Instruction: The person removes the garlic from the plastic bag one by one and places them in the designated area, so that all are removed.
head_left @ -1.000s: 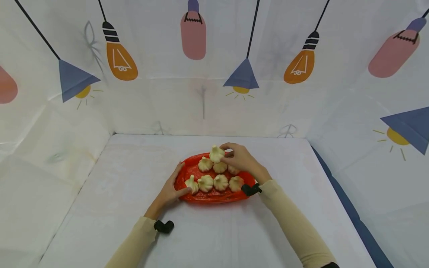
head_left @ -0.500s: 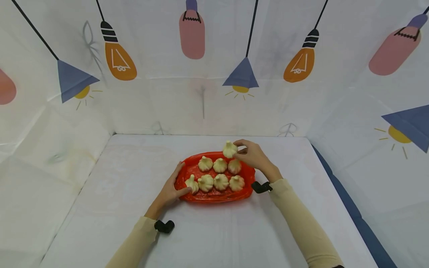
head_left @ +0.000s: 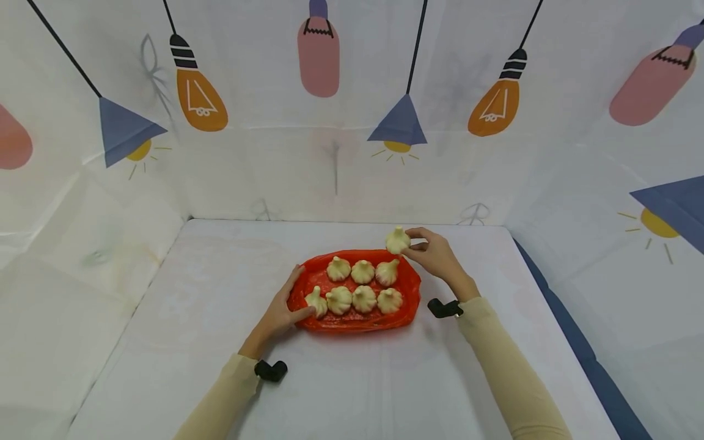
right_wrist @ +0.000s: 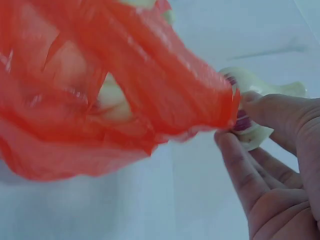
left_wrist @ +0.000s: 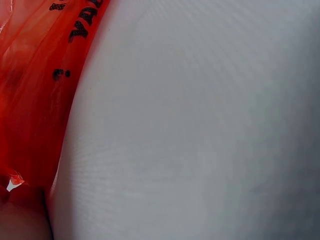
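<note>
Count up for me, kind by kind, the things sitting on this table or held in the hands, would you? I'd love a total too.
Garlic bulbs: 8 (7 in the red tray, 1 pinched by the right hand)
Red tray: 1
Total: 9

The garlic bulb [head_left: 397, 240] you hold is cream with purple markings; your plastic-covered tray [head_left: 374, 326] is red, its lettering [left_wrist: 80, 28] black. Your sleeves [head_left: 511, 366] are beige, your tabletop [head_left: 341, 391] white, and your white backdrop [head_left: 269, 177] carries blue lampshades [head_left: 398, 124], orange light bulbs [head_left: 202, 109] and pink lamps [head_left: 319, 64].
</note>
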A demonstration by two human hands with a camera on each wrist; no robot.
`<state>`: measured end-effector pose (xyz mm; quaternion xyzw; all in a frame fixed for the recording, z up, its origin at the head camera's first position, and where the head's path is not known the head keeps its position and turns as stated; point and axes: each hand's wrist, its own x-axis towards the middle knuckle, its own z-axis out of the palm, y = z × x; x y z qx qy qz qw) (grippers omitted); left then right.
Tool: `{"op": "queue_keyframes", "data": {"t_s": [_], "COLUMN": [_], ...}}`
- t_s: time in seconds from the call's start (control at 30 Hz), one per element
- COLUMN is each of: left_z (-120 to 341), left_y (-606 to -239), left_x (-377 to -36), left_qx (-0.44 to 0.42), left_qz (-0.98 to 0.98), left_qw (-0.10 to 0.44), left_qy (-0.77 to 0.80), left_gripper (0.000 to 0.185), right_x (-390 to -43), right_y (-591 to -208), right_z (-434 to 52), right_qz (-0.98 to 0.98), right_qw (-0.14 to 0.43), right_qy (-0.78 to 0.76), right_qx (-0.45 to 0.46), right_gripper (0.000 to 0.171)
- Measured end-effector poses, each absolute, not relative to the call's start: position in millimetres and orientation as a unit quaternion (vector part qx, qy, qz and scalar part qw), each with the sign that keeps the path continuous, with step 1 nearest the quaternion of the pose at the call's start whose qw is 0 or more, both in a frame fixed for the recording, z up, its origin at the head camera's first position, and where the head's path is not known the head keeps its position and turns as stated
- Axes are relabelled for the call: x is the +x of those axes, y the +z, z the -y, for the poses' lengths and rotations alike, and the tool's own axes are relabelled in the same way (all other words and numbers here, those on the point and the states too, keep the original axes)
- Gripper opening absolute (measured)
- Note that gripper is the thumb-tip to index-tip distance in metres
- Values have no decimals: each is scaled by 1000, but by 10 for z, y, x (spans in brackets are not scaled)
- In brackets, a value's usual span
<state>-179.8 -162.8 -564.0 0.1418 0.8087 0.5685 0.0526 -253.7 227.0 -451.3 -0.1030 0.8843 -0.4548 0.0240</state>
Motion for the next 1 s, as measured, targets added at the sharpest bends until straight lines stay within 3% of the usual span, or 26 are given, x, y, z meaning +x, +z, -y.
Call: {"op": "queue_keyframes", "data": {"t_s": [0.4,1.0], "left_z": [1612,1611], "left_y": [-5617,-5658], "left_x": [-1796,-1783], "left_qx": [136,136], "left_qz": [-809,-812], "left_qw": [50,45], "left_qy": [570,566], "left_gripper": [100,101], "right_x": [-2541,-2483], "right_y": [-4483,-4874], "right_z": [-2367,-2639], "right_qz": [-873,-877], "right_qw": [-20,-27], "right_qy": [-478,-478], "right_qx": [-97,-42], "right_gripper": [49,52]}}
